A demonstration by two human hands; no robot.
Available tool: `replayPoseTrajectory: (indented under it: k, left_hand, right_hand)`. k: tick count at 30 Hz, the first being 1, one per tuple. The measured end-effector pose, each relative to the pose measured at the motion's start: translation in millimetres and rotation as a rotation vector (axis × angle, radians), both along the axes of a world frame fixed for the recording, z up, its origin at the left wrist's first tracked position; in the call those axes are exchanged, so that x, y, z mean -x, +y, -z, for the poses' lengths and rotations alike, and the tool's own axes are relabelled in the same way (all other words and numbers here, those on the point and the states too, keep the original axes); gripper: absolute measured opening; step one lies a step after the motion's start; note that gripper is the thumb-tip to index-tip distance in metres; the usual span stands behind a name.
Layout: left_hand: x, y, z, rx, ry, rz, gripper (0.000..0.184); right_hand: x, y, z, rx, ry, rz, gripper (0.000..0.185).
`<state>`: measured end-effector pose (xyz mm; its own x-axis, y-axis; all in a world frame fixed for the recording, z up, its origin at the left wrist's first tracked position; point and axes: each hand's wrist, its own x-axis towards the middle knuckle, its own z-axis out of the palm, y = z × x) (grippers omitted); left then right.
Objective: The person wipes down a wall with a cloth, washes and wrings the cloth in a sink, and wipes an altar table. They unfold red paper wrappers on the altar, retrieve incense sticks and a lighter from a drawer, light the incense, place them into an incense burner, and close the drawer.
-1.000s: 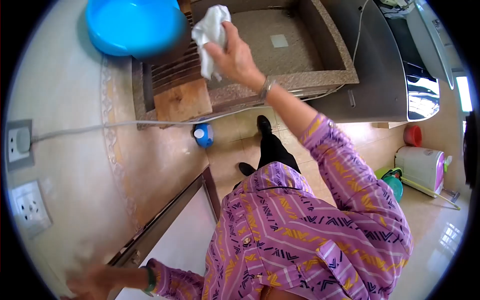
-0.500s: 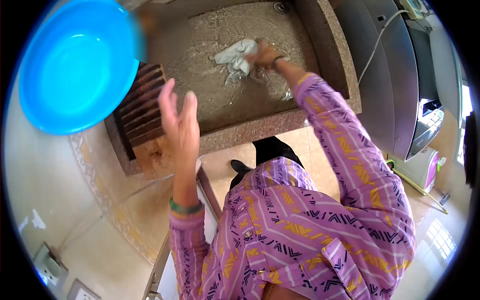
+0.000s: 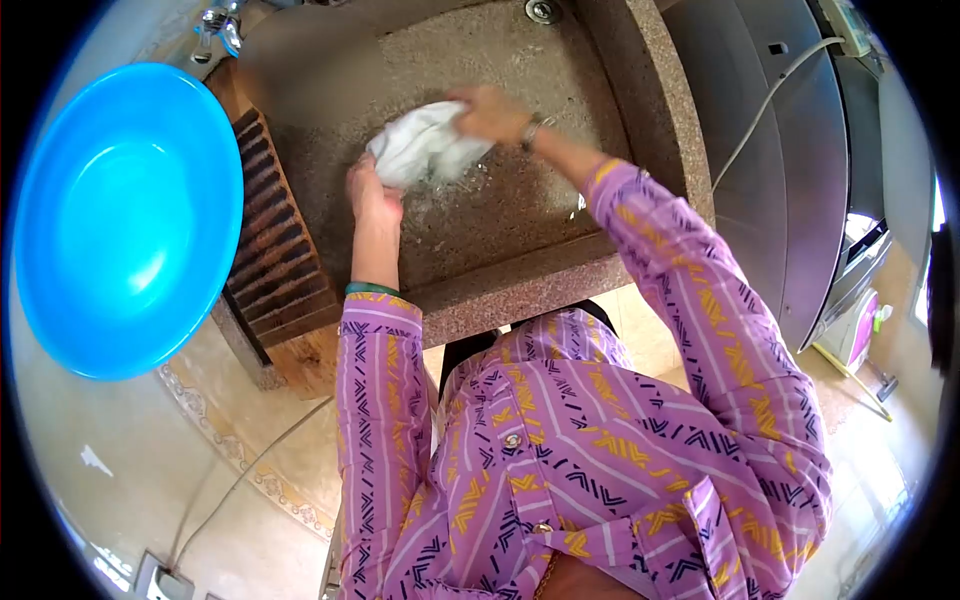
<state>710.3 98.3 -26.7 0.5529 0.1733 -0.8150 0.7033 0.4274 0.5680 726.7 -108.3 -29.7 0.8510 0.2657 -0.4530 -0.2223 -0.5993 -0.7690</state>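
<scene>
A wet white cloth [image 3: 425,145] is stretched between my two hands, low over the shallow water in the stone sink [image 3: 530,265]. My left hand [image 3: 374,190] is closed on the cloth's lower left end, near the ridged washboard [image 3: 275,220]. At the cloth's upper right end, my right hand [image 3: 492,113] grips it with the fingers slightly smeared by motion. Small splashes show in the water just below the cloth.
A big blue basin [image 3: 130,220] stands left of the washboard. Behind it is a metal tap [image 3: 215,30]. The drain [image 3: 543,11] lies at the sink's far side. A grey metal appliance [image 3: 750,190] with a cable stands at the right; a wall socket [image 3: 160,580] is at lower left.
My left hand has gone from open above the sink's edge to holding the cloth. My right hand has moved slightly left with the cloth. The view has shifted, so the basin appears lower.
</scene>
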Motion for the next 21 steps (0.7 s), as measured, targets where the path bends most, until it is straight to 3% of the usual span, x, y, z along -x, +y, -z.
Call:
replayPoseTrajectory:
  k: [1, 3, 5, 7, 8, 9, 10, 11, 14, 16, 17, 18, 19, 21]
  left_hand:
    - [2.4, 5.3, 16.0, -0.007, -0.035, -0.004, 0.032]
    - [7.9, 11.8, 15.0, 0.043, 0.105, 0.054, 0.035]
    - [5.5, 5.2, 20.5, 0.097, 0.315, 0.096, 0.047]
    - [-0.9, -12.3, 1.1, 0.111, 0.346, 0.107, 0.047]
    - [-1.8, -17.7, -5.5, 0.128, 0.387, 0.104, 0.048]
    - [-2.0, -17.9, -6.7, 0.125, 0.391, 0.11, 0.048]
    - [3.2, -13.8, -11.4, 0.21, 0.332, 0.163, 0.047]
    - [-1.9, -12.1, -12.3, 0.299, 0.262, 0.226, 0.046]
    - [-18.0, 5.9, 34.1, 0.313, 0.041, 0.351, 0.045]
    - [-28.5, 15.8, 89.8, 0.338, -0.172, 0.46, 0.043]
    - [-23.8, 7.7, 67.0, 0.346, -0.274, 0.505, 0.043]
    - [-20.7, -6.6, 49.5, 0.384, -0.221, 0.368, 0.035]
    - [-19.8, -34.2, -4.5, 0.417, -0.176, 0.228, 0.028]
    - [-20.6, -43.5, -40.5, 0.3, -0.145, 0.283, 0.031]
  right_hand:
    - [-5.2, -25.1, -5.3, 0.189, 0.117, 0.048, 0.059]
    - [3.1, -65.0, 90.3, 0.247, -0.211, 0.158, 0.059]
    - [6.9, -66.7, 66.1, 0.225, -0.145, 0.275, 0.061]
    - [17.9, -39.2, 70.7, 0.536, -0.102, 0.397, 0.062]
    - [27.9, -7.4, 47.5, 0.646, -0.323, 0.316, 0.05]
    - [21.7, 7.6, 74.5, 0.329, -0.079, 0.142, 0.04]
    - [34.9, 35.3, 77.4, -0.015, -0.28, 0.3, 0.035]
    - [33.6, 54.0, 33.9, -0.162, -0.144, 0.32, 0.029]
    - [27.6, 87.9, -60.7, -0.325, -0.306, 0.344, 0.028]
    - [27.4, 92.0, -83.5, -0.139, -0.462, 0.267, 0.032]
    - [32.5, 86.7, -65.6, -0.268, -0.643, 0.299, 0.038]
    - [26.1, 66.5, -41.0, -0.051, -0.693, 0.207, 0.038]
    - [19.8, 38.5, -21.0, 0.163, -0.733, 0.11, 0.039]
    - [1.3, -16.0, -2.0, 0.396, -0.4, 0.272, 0.038]
